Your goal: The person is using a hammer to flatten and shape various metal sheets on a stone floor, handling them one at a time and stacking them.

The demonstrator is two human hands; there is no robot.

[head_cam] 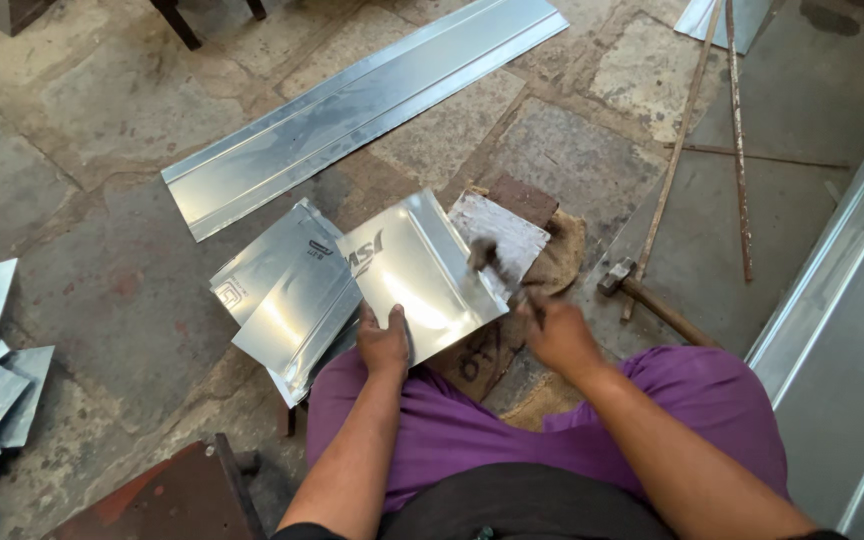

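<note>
Shiny bent sheet-metal panel point(420, 275), clamped by left hand point(384, 343), may slip sideways when right hand point(555, 330), clenching blurred hammer point(497, 270), strikes off-centre.

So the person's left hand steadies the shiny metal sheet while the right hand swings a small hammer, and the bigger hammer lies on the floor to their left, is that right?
Not quite. The bigger hammer lies on the floor to the person's right, beside the rusty rods, as the head view shows. The rest holds: the left hand steadies the shiny metal sheet, and the right hand swings a small, motion-blurred hammer.
</note>
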